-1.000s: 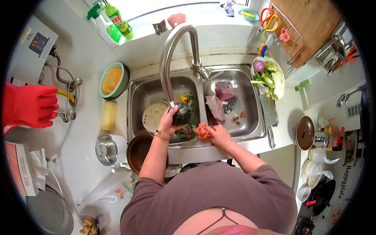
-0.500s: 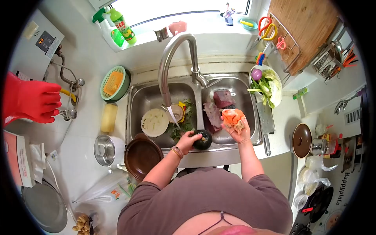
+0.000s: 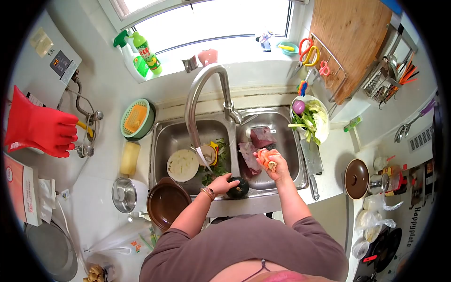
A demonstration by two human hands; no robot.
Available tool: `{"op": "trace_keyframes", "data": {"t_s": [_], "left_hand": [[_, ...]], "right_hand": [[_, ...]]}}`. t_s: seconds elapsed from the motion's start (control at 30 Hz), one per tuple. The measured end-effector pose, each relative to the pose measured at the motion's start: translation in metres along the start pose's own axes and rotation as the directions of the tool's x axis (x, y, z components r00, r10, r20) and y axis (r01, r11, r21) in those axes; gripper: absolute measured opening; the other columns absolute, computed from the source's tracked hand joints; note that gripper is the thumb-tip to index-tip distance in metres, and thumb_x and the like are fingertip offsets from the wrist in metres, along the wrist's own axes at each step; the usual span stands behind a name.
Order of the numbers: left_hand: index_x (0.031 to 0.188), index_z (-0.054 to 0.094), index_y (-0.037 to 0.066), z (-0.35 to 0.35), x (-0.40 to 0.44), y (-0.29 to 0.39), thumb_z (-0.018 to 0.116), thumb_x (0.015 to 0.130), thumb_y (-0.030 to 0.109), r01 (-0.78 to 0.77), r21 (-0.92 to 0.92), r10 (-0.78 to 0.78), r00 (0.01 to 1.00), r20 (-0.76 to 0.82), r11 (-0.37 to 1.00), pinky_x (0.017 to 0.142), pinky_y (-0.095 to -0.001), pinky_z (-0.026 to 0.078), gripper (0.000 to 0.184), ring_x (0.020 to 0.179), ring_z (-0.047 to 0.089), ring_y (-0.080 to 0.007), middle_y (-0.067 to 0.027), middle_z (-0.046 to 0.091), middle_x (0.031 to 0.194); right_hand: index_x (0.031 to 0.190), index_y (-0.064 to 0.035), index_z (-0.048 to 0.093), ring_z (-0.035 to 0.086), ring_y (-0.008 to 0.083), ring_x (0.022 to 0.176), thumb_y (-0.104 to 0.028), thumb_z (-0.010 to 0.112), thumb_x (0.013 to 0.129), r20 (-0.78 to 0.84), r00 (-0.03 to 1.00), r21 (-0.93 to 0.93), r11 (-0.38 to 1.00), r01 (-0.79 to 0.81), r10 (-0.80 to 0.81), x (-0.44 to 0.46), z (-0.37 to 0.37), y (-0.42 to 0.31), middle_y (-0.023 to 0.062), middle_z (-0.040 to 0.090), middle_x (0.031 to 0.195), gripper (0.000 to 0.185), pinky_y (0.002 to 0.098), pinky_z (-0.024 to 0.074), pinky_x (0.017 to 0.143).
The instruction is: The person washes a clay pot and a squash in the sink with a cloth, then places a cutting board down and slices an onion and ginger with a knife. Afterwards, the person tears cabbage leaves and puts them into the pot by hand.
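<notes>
Dark squash (image 3: pixel 239 189) — crumpled orange cloth (image 3: pixel 267 162)

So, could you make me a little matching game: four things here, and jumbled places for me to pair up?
Things:
1. Dark round object
2. Orange crumpled item
3. Cleaver
4. Red glove

Places:
A. On the counter, just right of the sink
B. In the person's right hand
C. Near the left edge of the view
D. In the grasp of the person's left hand

Right pairs: 1-D, 2-B, 3-A, 4-C
</notes>
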State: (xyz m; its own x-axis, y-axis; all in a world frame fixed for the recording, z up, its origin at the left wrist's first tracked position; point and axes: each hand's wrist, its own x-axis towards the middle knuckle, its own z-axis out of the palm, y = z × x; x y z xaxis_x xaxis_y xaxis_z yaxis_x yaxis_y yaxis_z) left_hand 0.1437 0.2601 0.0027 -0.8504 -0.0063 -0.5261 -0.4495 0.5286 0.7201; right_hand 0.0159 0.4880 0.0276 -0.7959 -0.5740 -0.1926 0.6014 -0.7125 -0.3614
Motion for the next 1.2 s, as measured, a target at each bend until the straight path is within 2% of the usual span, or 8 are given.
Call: {"op": "trace_keyframes", "data": {"t_s": [0.13,0.23,0.3,0.37,0.43,0.77,1.1,1.2], "left_hand": [[0.126,0.052,-0.004,-0.010,0.004,0.031,0.062,0.086,0.048,-0.060,0.035,0.066,0.975,-0.212,0.998,0.092,-0.0355,0.047,0.067,0.106,0.061,-0.0288,-0.0221,0.063,0.113],[0.126,0.053,0.003,0.002,0.028,0.081,0.054,0.093,0.046,-0.323,-0.566,0.078,0.908,-0.412,0.758,0.083,-0.0353,0.049,0.054,0.102,0.058,-0.0173,-0.0096,0.062,0.111],[0.126,0.053,0.008,-0.003,0.026,0.133,0.051,0.095,0.047,-0.119,-0.834,-0.101,0.974,-0.204,0.539,0.079,-0.0321,0.048,0.050,0.099,0.055,-0.0138,-0.0043,0.060,0.107],[0.116,0.058,0.004,0.021,0.060,0.136,0.047,0.096,0.048,-0.308,-0.848,0.127,0.951,-0.281,0.431,0.072,-0.0301,0.049,0.049,0.084,0.059,-0.0156,-0.0073,0.062,0.093],[0.097,0.062,0.002,0.019,0.056,0.152,0.046,0.097,0.045,-0.079,-0.942,0.029,0.997,-0.074,0.326,0.067,-0.0311,0.049,0.045,0.072,0.059,-0.0173,-0.0076,0.062,0.080],[0.075,0.059,0.007,0.030,0.074,0.136,0.050,0.094,0.030,-0.093,-0.980,-0.182,0.975,-0.125,0.178,0.060,-0.0345,0.046,0.031,0.064,0.058,-0.0186,-0.0066,0.060,0.072],[0.112,0.054,0.005,-0.001,0.035,0.127,0.055,0.096,0.027,0.046,-0.952,0.180,0.978,0.105,0.302,0.076,-0.0411,0.055,0.027,0.089,0.063,-0.0214,-0.0060,0.061,0.105],[0.113,0.054,0.003,-0.008,0.034,0.109,0.064,0.090,0.015,-0.054,-0.946,0.208,0.978,0.014,0.319,0.075,-0.0378,0.056,0.028,0.091,0.063,-0.0190,-0.0046,0.059,0.106]], "right_hand": [[0.098,-0.0094,0.061,0.064,0.0256,0.083,0.008,0.055,0.082,-0.028,0.999,-0.095,0.995,-0.034,0.032,0.004,0.011,-0.006,0.0125,0.061,0.101,0.024,0.0272,0.0529,0.051],[0.103,-0.0090,0.059,0.063,0.0186,0.072,-0.004,0.060,0.089,-0.170,0.984,-0.270,0.963,0.009,-0.057,0.001,0.036,0.004,0.0104,0.062,0.096,0.015,0.0231,0.0429,0.042],[0.101,-0.0069,0.061,0.058,0.0131,0.060,-0.015,0.061,0.092,-0.110,0.993,-0.348,0.938,0.001,-0.042,0.001,0.041,0.013,0.0052,0.062,0.076,0.012,0.0236,0.0408,0.040],[0.099,-0.0051,0.061,0.058,0.0119,0.060,-0.018,0.061,0.093,-0.135,0.982,-0.467,0.882,0.054,-0.131,0.010,0.035,0.027,0.0045,0.062,0.074,0.014,0.0246,0.0433,0.043],[0.095,-0.0011,0.061,0.058,0.0104,0.065,-0.019,0.059,0.094,-0.184,0.943,-0.560,0.818,0.132,-0.278,0.017,0.041,0.038,0.0035,0.063,0.078,0.018,0.0244,0.0479,0.056],[0.090,0.0035,0.065,0.059,0.0109,0.070,-0.015,0.052,0.094,-0.025,0.876,-0.934,0.325,0.151,-0.481,0.035,0.007,0.052,0.0081,0.068,0.078,0.023,0.0280,0.0474,0.066],[0.126,-0.0042,0.052,0.056,0.0177,0.107,-0.024,0.041,0.100,-0.065,0.975,-0.725,0.681,0.100,-0.213,0.019,0.039,0.008,0.0088,0.056,0.119,0.034,0.0295,0.0435,0.093],[0.128,-0.0005,0.052,0.047,0.0244,0.122,-0.029,0.041,0.100,0.186,0.953,-0.969,0.113,0.218,-0.239,0.015,0.042,-0.014,0.0152,0.049,0.131,0.041,0.0330,0.0320,0.106]]}}
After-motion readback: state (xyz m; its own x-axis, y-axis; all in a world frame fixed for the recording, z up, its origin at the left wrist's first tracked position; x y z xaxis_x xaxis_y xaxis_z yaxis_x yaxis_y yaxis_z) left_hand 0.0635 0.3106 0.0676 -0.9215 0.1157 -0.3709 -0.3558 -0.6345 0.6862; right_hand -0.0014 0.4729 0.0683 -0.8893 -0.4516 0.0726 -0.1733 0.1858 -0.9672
